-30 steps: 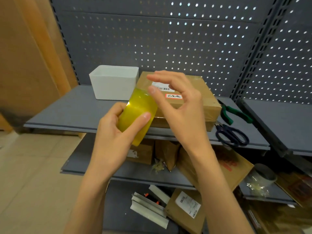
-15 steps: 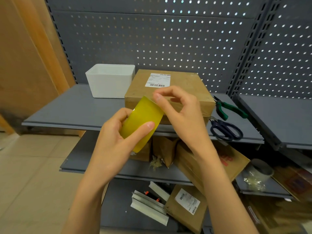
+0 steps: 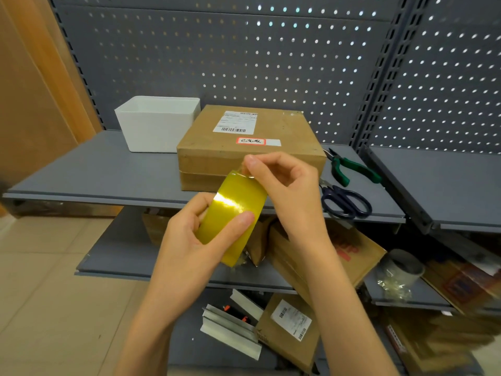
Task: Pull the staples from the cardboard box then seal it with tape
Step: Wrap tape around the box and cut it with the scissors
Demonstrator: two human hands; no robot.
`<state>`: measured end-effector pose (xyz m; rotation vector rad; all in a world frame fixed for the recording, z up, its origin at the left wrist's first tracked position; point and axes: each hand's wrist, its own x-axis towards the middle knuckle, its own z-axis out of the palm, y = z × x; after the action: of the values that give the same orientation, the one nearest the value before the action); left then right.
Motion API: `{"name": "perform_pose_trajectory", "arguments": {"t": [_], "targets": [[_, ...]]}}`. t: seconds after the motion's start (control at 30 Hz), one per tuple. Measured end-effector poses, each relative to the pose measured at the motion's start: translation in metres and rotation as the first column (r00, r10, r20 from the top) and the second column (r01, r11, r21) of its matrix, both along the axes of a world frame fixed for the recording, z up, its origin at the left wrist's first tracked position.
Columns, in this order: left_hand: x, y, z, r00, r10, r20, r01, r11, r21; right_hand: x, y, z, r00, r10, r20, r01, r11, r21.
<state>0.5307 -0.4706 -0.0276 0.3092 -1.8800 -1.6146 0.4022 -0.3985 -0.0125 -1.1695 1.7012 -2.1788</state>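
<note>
The left hand grips the tape roll in front of the shelf, fingers curled round its rim, thumb across the yellow face; I think this keeps the roll steady. The right hand pinches at the roll's upper end, prob. to lift the free tape end; if it is already peeled, I cannot tell. The roll's width runs tilted, from low-left up to right, upper end towards the cardboard box. The box lies flat on the shelf near its front edge, label up, approx. square, no clear long axis. Beside it at right are pliers and scissors, at left a white bin.
</note>
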Motion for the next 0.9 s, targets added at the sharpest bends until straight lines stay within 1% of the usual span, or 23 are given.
{"name": "perform_pose_trajectory", "arguments": {"t": [0.07,0.1,0.17,0.2,0.27,0.33,0.4,0.53,0.6,0.7,0.73,0.77,0.8,0.9], "targets": [[0.0,0.002,-0.001,0.997,-0.067,0.03,0.065,0.996,0.062,0.0,0.001,-0.002,1.0,0.014,-0.023,-0.014,1.0,0.01],[0.0,0.002,-0.002,0.99,-0.132,0.045,0.126,0.986,0.112,0.0,0.001,-0.003,0.999,0.029,-0.041,-0.028,0.999,0.023],[-0.001,0.003,-0.003,0.964,-0.258,0.064,0.239,0.948,0.209,0.001,0.001,-0.004,0.995,0.067,-0.073,-0.064,0.997,0.044],[-0.002,0.003,-0.003,0.958,-0.28,0.067,0.257,0.938,0.233,0.001,0.001,-0.004,0.993,0.074,-0.091,-0.07,0.996,0.053],[-0.006,0.003,-0.004,0.961,-0.269,0.062,0.244,0.934,0.261,-0.001,0.001,-0.005,0.988,0.037,-0.148,-0.026,0.997,0.077],[-0.01,0.004,-0.004,0.966,-0.249,0.074,0.22,0.936,0.276,-0.005,0.0,-0.008,0.97,-0.044,-0.237,0.069,0.993,0.099],[-0.014,0.004,-0.003,0.966,-0.236,0.101,0.199,0.937,0.288,-0.008,-0.002,-0.01,0.946,-0.107,-0.305,0.139,0.987,0.086],[-0.02,0.001,0.008,0.967,-0.218,0.134,0.162,0.927,0.337,-0.013,-0.01,-0.007,0.855,-0.219,-0.471,0.274,0.961,0.05],[-0.025,-0.004,0.014,0.969,-0.197,0.147,0.137,0.93,0.341,-0.014,-0.016,0.0,0.824,-0.255,-0.505,0.292,0.956,-0.008],[-0.033,-0.011,0.021,0.972,-0.167,0.165,0.097,0.926,0.364,-0.017,-0.03,0.016,0.748,-0.346,-0.566,0.321,0.936,-0.149],[-0.036,-0.014,0.021,0.974,-0.153,0.167,0.081,0.924,0.373,-0.019,-0.035,0.021,0.733,-0.359,-0.578,0.319,0.932,-0.174],[-0.038,-0.017,0.021,0.976,-0.141,0.167,0.068,0.923,0.379,-0.021,-0.039,0.025,0.737,-0.347,-0.58,0.31,0.936,-0.165],[-0.039,-0.019,0.021,0.977,-0.13,0.168,0.057,0.921,0.385,-0.024,-0.044,0.028,0.761,-0.31,-0.57,0.293,0.948,-0.125],[-0.04,-0.024,0.019,0.981,-0.104,0.162,0.039,0.933,0.358,-0.037,-0.055,0.036,0.839,-0.189,-0.51,0.251,0.966,0.055]]}}
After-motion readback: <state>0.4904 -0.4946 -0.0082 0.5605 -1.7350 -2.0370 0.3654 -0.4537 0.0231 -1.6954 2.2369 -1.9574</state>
